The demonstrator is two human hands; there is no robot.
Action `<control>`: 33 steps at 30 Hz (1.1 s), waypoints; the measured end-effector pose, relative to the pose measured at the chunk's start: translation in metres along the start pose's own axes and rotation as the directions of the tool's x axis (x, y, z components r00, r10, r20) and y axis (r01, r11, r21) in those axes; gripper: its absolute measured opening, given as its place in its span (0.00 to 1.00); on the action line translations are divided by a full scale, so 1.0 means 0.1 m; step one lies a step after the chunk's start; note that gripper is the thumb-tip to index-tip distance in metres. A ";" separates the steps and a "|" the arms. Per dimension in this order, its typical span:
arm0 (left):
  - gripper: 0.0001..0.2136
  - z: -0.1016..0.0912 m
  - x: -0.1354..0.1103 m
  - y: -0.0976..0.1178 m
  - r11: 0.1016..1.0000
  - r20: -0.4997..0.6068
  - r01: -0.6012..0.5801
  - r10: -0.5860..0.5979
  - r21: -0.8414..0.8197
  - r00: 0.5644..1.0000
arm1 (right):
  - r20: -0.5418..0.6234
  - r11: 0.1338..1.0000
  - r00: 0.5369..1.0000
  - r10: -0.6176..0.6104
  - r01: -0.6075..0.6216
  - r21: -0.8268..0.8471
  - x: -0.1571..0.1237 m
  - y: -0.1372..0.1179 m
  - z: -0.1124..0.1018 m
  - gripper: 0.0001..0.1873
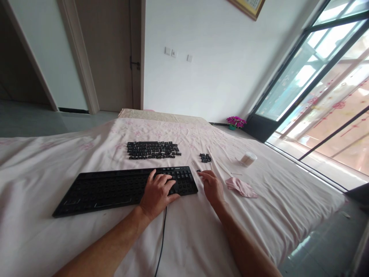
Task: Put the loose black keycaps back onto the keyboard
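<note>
A black keyboard [115,188] lies at a slant across the cloth, with many keycaps off its left and middle parts. My left hand [157,192] rests on its right half, fingers spread over the keys and thumb near the front edge. Just beyond the keyboard's right end, my right hand [212,186] pinches a small black keycap [198,171] between thumb and forefinger. A small heap of loose keycaps [205,157] lies behind that hand. Farther left, behind the keyboard, sit rows of removed keycaps [152,150].
A pink cloth [241,187] lies crumpled right of my right hand. Behind it are a white round container [248,159] on its side and a thin cotton swab [236,173]. The keyboard's cable [162,240] runs toward me over the wrinkled bedsheet [112,246].
</note>
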State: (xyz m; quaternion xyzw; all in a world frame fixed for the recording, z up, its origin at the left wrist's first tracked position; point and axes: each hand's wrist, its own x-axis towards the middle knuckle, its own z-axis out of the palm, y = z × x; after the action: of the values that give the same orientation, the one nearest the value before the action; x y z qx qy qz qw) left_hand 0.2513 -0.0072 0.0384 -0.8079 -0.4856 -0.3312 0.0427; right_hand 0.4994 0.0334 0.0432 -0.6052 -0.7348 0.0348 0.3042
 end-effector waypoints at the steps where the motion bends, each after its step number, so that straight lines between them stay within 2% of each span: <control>1: 0.17 0.00 0.00 0.00 1.000 0.000 -0.002 0.002 0.000 1.000 | -0.010 0.999 1.000 0.025 -0.025 -0.036 0.02 0.04 0.00 0.22; 5: 0.18 0.01 0.00 0.00 1.000 0.004 -0.002 0.002 -0.007 1.000 | 0.057 0.961 0.987 0.148 -0.130 -0.242 0.13 0.09 0.00 0.19; 8: 0.18 0.01 0.00 -0.01 1.000 0.014 0.003 -0.002 -0.016 1.000 | 0.149 0.928 0.968 0.203 -0.142 -0.343 0.22 0.06 0.03 0.22; 11: 0.17 0.01 0.01 -0.02 1.000 0.019 0.012 -0.012 -0.025 1.000 | 0.201 0.920 0.958 0.205 -0.118 -0.375 0.30 0.04 0.06 0.22; 16: 0.13 0.01 0.01 -0.04 0.996 0.018 0.060 -0.059 -0.070 0.998 | 0.188 0.930 0.960 0.207 -0.133 -0.344 0.39 0.10 0.02 0.18; 18: 0.11 -0.01 0.04 -0.04 0.990 0.013 0.096 -0.095 -0.099 0.995 | 0.160 0.957 0.968 0.192 -0.148 -0.250 0.42 0.11 -0.06 0.14; 20: 0.09 -0.04 0.10 -0.05 0.983 0.016 0.124 -0.123 -0.137 0.992 | 0.149 0.982 0.972 0.184 -0.187 0.009 0.44 0.06 -0.14 0.11; 21: 0.09 -0.06 0.15 -0.07 0.978 0.023 0.136 -0.134 -0.159 0.991 | 0.164 0.959 0.970 0.180 -0.210 0.188 0.45 0.00 -0.18 0.13; 23: 0.08 -0.09 0.28 -0.11 0.965 0.047 0.162 -0.155 -0.208 0.987 | 0.205 0.849 0.970 0.131 -0.217 0.482 0.45 -0.16 -0.22 0.17; 25: 0.10 -0.10 0.44 -0.17 0.948 0.074 0.196 -0.183 -0.251 0.980 | 0.256 0.748 0.967 0.010 -0.177 0.639 0.45 -0.33 -0.20 0.20; 28: 0.11 -0.06 0.64 -0.27 0.927 0.146 0.209 -0.171 -0.310 0.974 | 0.253 0.734 0.963 -0.095 -0.104 0.671 0.48 -0.51 -0.06 0.20; 33: 0.12 0.10 0.73 -0.37 0.890 0.225 0.235 -0.155 -0.392 0.962 | 0.224 0.755 0.959 -0.171 -0.018 0.655 0.53 -0.52 0.15 0.18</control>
State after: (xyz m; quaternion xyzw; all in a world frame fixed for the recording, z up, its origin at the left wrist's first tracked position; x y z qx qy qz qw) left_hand 0.2487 0.0718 0.0631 -0.7731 -0.4847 -0.3515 -0.2093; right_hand 0.4425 0.0728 0.0744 -0.4201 -0.7353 0.3576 0.3936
